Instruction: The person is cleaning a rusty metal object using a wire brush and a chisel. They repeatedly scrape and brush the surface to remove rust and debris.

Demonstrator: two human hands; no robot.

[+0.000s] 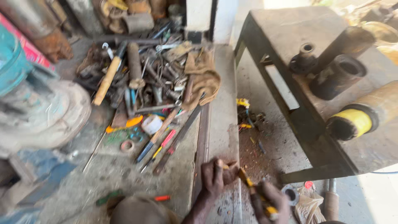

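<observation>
Both hands work one yellow-and-black tool [253, 188] low over the concrete ledge [222, 124]: left hand [217, 176] fingers pinch its tip, right hand [267, 201] fingers wrap the handle (details blurred). Next likely needs a steady grip.

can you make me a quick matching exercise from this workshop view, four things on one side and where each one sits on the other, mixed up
Things:
1. brown rag
2. yellow-banded cylinder
3. yellow-and-black tool
4. wooden-handled hammer

Places:
A. between the left hand and right hand, bottom centre
B. left side of the tool pile on the floor
C. right edge of the tool pile, beside the concrete ledge
D. on the metal table, near its front edge

Pairs: 1-C, 2-D, 3-A, 4-B
</observation>
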